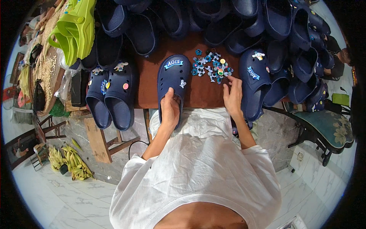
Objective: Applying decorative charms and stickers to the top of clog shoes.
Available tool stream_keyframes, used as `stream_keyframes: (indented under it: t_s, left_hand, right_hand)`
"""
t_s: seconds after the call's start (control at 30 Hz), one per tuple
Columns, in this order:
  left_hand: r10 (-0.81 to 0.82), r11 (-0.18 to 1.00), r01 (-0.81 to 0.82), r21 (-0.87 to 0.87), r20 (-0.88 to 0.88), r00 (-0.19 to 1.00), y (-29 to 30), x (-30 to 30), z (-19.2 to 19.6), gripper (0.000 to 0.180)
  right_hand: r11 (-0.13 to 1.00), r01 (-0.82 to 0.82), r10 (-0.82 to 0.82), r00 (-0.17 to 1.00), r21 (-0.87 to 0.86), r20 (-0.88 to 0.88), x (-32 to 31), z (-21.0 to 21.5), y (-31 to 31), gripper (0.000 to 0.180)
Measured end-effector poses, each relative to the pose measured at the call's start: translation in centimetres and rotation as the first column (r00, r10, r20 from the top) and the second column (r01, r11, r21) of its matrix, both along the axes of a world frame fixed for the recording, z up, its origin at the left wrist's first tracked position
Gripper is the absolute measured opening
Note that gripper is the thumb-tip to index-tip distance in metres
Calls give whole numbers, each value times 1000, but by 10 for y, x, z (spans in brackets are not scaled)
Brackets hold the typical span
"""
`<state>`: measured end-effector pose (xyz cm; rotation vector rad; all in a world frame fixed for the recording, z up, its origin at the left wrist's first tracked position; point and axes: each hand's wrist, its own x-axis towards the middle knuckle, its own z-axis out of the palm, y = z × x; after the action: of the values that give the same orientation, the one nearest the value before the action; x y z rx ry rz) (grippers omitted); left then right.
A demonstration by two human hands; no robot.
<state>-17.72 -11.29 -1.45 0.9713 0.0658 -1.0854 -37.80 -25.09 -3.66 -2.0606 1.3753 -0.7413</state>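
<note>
My left hand grips a navy clog by its open heel end, thumb inside and the toe pointing away from me. On this clog sit a blue-and-white banner charm near the toe and a small white figure charm at its right side. My right hand has its fingers stretched and slightly apart at the near right edge of a pile of small shoe charms, blue flowers and pale shapes among them. Whether a fingertip touches a charm, I cannot make out. Right of that hand lies another navy clog bearing several charms.
A brown cloth covers the table. At its left stands a decorated pair of navy clogs; many more navy clogs crowd the back and right. Lime-green clogs rise at the far left. A dark green padded seat is on the right.
</note>
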Motion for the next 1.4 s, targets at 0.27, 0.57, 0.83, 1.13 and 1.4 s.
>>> stream_keyframes:
  t_s: [0.27,0.57,0.83,1.13,1.4]
  left_hand:
    - [-38,999,38,1,-5,999,4,1,5,49]
    - [-12,1000,12,19,-2,1000,9,2,1,49]
    - [46,991,-74,-110,-237,970,8,10,-4,49]
    - [99,989,-126,-78,-284,954,2,12,8,37]
    - [102,987,-135,-88,-301,948,1,14,9,41]
  right_hand:
    - [978,-86,69,993,-188,-97,-1,-17,-16,32]
    - [983,-82,76,996,-164,-39,0,1,-21,23]
    - [938,-199,156,974,-285,-166,39,2,-49,22]
    - [925,-321,250,918,-205,-307,52,5,-58,19]
    - [924,-307,255,939,-229,-229,61,18,-76,15]
